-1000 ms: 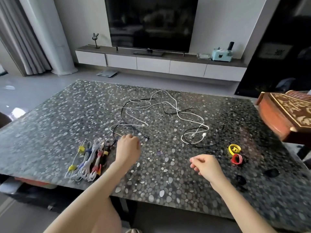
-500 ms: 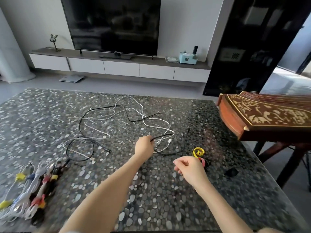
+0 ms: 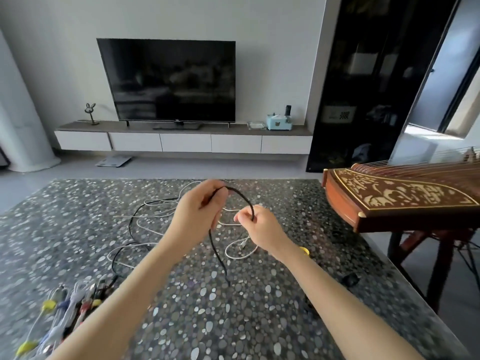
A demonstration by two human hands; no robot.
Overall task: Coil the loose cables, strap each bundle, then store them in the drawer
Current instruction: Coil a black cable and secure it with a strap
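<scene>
Strapped bundles (image 3: 59,315): near-left corner of table (image 3: 259,320). Loose cables (image 3: 145,229): tangled mid-table. Left hand (image 3: 200,216): raised, fingers curled round black cable (image 3: 218,258), tail hanging toward table. Right hand (image 3: 259,227): pinches same cable's arc.

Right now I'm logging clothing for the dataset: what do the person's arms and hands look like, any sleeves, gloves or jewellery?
Both arms are bare as far as the picture shows: no sleeve on the left arm or the right arm. The left hand and right hand wear no gloves; no ring, watch or bracelet shows.
</scene>
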